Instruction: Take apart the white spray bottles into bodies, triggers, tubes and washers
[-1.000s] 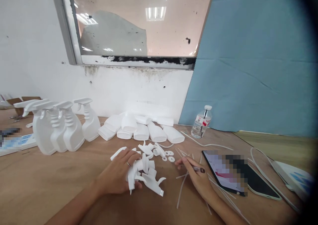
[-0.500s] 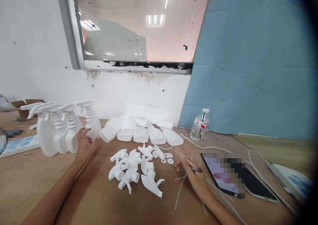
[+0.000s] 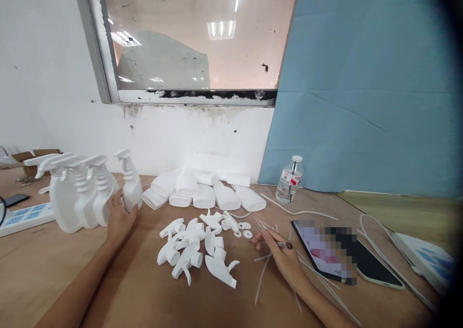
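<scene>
My left hand [image 3: 121,218] is closed around the lower part of a white spray bottle [image 3: 131,185], which stands apart at the right end of a row. Left of that hand are several more white spray bottles [image 3: 72,198] with trigger heads fitted. My right hand [image 3: 280,255] grips a slim stick-like tool [image 3: 285,245] with a dark end; its exact kind is unclear. Close to the right fingertips lie small white ring washers [image 3: 247,234] and thin white tubes [image 3: 263,280]. Between my hands sits a loose pile of white trigger spray heads [image 3: 191,243].
White bottle bodies [image 3: 227,196] lie stacked along the wall. A water bottle [image 3: 290,181] stands right of them. Phones [image 3: 379,263], a cable [image 3: 302,213] and a power strip [image 3: 425,253] are on the right. Another power strip [image 3: 27,218] and a cardboard box [image 3: 32,161] sit left.
My left hand has closed on the rightmost spray bottle, which has turned and now looks narrower. My right hand has stayed almost still. The view has shifted slightly.
</scene>
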Tool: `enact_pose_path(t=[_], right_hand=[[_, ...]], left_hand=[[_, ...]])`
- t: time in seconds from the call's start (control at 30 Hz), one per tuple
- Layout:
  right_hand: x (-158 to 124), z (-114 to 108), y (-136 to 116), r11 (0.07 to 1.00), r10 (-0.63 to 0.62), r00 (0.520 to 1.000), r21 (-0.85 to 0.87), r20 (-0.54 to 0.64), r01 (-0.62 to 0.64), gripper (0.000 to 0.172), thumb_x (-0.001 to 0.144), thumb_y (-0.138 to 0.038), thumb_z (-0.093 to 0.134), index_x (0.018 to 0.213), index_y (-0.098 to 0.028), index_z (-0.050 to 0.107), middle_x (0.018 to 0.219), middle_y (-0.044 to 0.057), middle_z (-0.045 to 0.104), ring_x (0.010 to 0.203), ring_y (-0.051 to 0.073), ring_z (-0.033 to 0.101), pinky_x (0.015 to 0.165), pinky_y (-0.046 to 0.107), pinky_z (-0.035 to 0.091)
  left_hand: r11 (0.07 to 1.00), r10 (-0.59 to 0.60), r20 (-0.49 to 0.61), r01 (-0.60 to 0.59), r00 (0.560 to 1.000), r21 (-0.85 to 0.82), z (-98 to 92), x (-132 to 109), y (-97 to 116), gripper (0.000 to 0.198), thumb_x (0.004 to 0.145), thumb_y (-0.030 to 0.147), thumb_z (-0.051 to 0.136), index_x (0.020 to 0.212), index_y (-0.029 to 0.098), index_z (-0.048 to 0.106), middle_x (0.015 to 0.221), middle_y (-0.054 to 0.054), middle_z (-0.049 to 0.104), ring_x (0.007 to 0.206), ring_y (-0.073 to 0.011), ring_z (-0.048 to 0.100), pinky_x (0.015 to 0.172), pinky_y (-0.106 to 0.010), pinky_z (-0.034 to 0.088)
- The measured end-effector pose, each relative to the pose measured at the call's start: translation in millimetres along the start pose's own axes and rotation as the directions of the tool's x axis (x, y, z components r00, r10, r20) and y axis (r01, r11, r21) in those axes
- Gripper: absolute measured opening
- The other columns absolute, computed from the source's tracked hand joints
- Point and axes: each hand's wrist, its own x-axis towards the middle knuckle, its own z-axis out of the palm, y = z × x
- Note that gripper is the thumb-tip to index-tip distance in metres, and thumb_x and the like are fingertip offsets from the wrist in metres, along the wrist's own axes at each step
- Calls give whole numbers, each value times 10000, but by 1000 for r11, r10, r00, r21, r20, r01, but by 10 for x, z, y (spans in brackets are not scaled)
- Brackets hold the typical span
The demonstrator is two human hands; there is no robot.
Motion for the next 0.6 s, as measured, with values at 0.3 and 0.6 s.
enact_pose_path(t=[0.3,0.6], right_hand=[[-1,-2,101,1000,5,1000,7,-26,-5,436,880,-548,443,794,-201,692,718,53,686,753,246,635,752,355,470],[5,-45,9,982,-183,960,-86,-214,168,319,906,-460,448,846,-222,651,926,70,630,908,239,590,841,351,452]], left_hand=[[957,-243,132,215,961,194,157,145,-169,717,726,624,549,1193,81,502,1031,-238,649,925,-429,632,734,-482,487],[982,-127,0,125,992,139,63,16,-74,573,836,556,424,1138,90,563,895,-137,651,773,-301,622,697,-396,489]])
